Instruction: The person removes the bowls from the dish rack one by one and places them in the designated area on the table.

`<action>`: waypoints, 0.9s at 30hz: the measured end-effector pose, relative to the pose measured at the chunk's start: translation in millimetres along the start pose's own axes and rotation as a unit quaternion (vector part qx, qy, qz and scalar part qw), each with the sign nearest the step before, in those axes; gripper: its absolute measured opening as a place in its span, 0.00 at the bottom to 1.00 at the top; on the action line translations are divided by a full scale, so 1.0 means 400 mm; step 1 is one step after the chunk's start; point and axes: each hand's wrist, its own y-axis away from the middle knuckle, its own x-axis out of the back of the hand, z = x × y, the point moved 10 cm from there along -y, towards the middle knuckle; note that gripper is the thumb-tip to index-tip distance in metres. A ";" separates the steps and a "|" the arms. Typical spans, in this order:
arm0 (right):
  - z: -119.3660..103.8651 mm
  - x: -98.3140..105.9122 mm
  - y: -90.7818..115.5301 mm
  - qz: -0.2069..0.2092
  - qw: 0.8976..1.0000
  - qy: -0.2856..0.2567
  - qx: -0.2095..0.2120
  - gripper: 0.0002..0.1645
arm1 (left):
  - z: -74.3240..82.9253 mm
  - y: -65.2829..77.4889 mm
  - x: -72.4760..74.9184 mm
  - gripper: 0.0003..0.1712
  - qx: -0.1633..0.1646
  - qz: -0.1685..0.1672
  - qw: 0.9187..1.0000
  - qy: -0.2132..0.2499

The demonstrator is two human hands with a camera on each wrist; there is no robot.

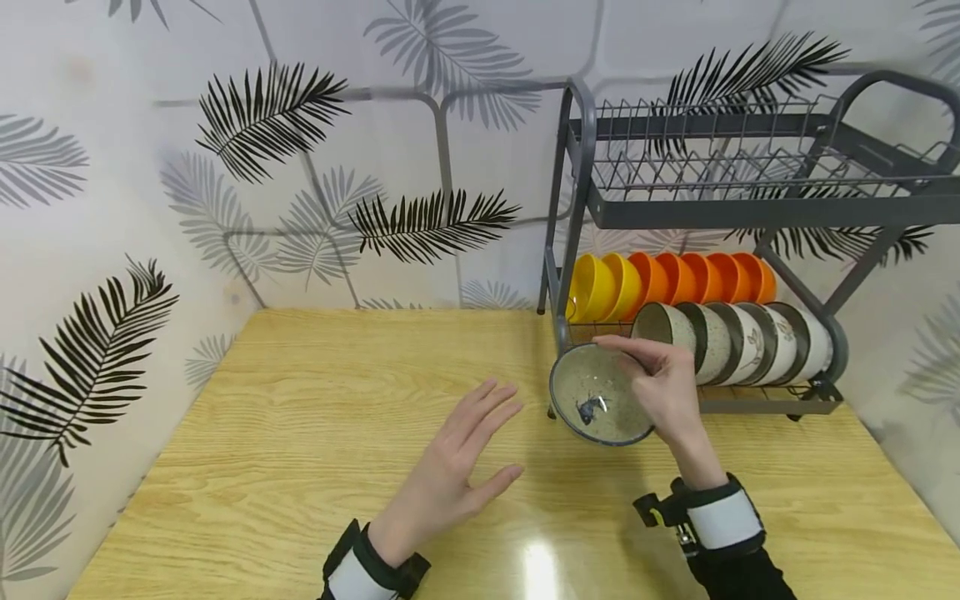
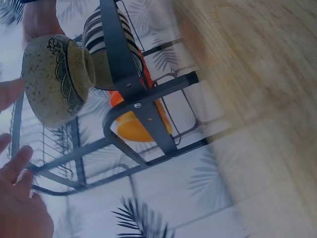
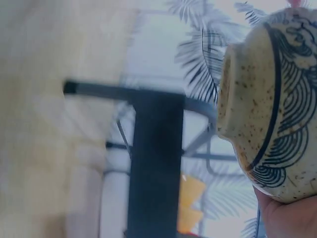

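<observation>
Got the left hand angled forward and to the right, with fingers stretched pretty straight and thumb spread wide. Also got the right hand a bit farther out, pinching between thumb and fingers, with forearm slanting in from the right.

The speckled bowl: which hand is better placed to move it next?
Probably the right hand: it grips the speckled bowl, while the left hand is apart from it, holding nothing.
</observation>
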 end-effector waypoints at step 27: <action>0.010 -0.191 0.093 -0.198 0.974 -0.102 -0.040 0.16 | 0.080 0.018 -0.037 0.09 -0.133 -0.072 0.978 -0.143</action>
